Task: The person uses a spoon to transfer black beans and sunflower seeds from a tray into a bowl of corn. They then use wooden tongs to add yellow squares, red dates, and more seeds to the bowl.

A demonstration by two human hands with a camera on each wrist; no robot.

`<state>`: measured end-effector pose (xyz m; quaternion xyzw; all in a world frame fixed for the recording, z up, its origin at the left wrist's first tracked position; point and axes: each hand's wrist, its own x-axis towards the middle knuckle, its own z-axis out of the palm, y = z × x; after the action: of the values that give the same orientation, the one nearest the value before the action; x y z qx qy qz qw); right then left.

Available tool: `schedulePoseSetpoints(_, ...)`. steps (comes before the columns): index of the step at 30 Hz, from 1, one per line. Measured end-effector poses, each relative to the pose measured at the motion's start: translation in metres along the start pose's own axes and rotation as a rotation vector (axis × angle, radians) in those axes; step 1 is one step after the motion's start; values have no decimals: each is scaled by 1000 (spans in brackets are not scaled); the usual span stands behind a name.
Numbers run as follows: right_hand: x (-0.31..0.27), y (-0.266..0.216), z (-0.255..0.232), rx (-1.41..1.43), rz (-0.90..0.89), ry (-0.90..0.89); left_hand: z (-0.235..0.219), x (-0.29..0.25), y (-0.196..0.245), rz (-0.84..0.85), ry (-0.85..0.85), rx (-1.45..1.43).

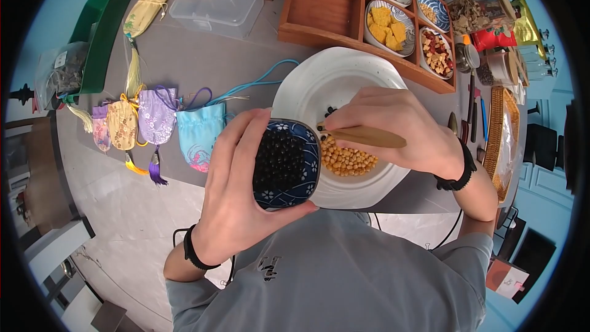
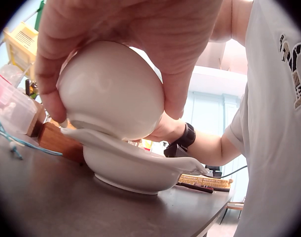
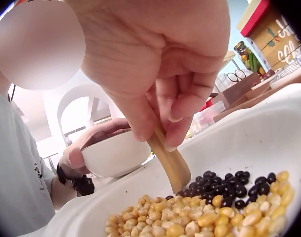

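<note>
My left hand (image 1: 236, 193) grips a small blue-patterned bowl (image 1: 286, 164) full of black beans, tilted against the rim of a large white bowl (image 1: 319, 83). From the left wrist view the small bowl's white underside (image 2: 111, 89) rests on the big bowl's rim (image 2: 135, 153). My right hand (image 1: 393, 126) holds a wooden spoon (image 1: 369, 137) by its handle, its tip at the small bowl's edge. Inside the big bowl lie yellow chickpeas (image 1: 347, 158) and a few black beans (image 3: 229, 185); the wooden spoon (image 3: 171, 165) reaches down among them.
A wooden divided tray (image 1: 326, 9) holds several small dishes of dried foods at the back. Several silk drawstring pouches (image 1: 157, 117) lie at left, a clear plastic box (image 1: 218, 3) behind them. A woven tray (image 1: 505, 138) and utensils sit at right.
</note>
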<state>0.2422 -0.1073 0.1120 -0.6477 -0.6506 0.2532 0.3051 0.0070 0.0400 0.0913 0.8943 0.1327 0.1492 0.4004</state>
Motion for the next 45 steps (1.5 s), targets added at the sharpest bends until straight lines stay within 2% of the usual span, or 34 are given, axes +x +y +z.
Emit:
schedulePoseSetpoints(1, -1, -2, -3, -18, 18, -7, 0, 0, 0, -5, -1, -3)
schedulePoseSetpoints(4, 0, -13, -15, 2, -21, 149, 1, -2, -1, -13, 1, -9)
schedulePoseSetpoints(6, 0, -26, -30, -21, -86, 171, 0, -1, -1, -10, 0, -4)
schedulePoseSetpoints(11, 13, -56, -39, -36, -167, 46, -2, 2, 2, 14, -14, -10)
schedulePoseSetpoints(15, 10, -42, -26, -25, -208, 101, -2, 1, 0, 27, -3, -13)
schedulePoseSetpoints(17, 9, -52, -40, -173, -80, 34, -2, 0, 0, 28, -2, -7)
schedulePoseSetpoints(26, -4, -13, -13, -35, -34, 5, -2, 1, 1, 8, -24, -1)
schedulePoseSetpoints(33, -1, -7, -5, 2, -16, -68, -2, 1, 0, 18, -22, 1)
schedulePoseSetpoints(45, 0, -3, 0, 3, -14, -54, -2, 0, 0, 16, -23, 4)
